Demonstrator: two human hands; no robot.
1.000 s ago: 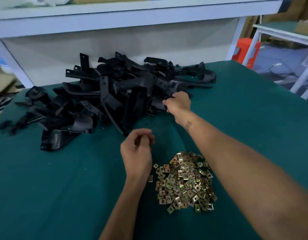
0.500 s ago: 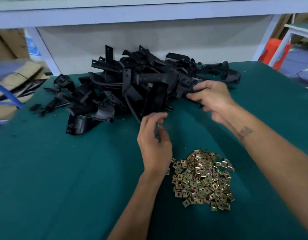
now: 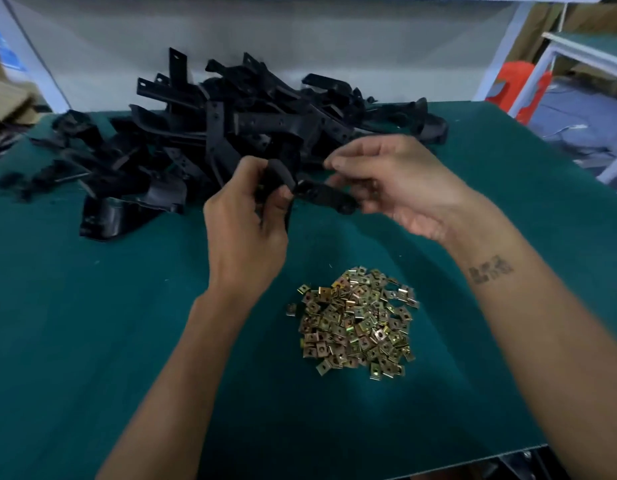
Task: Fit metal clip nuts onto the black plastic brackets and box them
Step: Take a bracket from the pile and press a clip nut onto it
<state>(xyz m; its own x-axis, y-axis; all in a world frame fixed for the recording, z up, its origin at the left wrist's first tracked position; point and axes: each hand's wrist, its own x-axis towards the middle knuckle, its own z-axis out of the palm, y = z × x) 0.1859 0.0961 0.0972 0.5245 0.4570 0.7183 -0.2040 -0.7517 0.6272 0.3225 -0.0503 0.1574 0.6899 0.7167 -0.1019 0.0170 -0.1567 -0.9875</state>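
Bracket (image 3: 322,197), black plastic, held above green table (image 3: 92,341), just in front of bracket pile (image 3: 231,133). Left hand (image 3: 246,230) curled round its left end; right hand (image 3: 400,188) pinching right end. Clip nuts (image 3: 355,323) heaped nearer than bracket pile, untouched.

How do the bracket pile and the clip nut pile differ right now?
The bracket pile is black, sprawling and tangled at the far side of the green table; the clip nut pile is brassy, compact and nearer the person. Brackets are long curved pieces; clip nuts are small squares. One bracket is lifted between left hand and right hand; no nut visibly is. Both piles lie loose.
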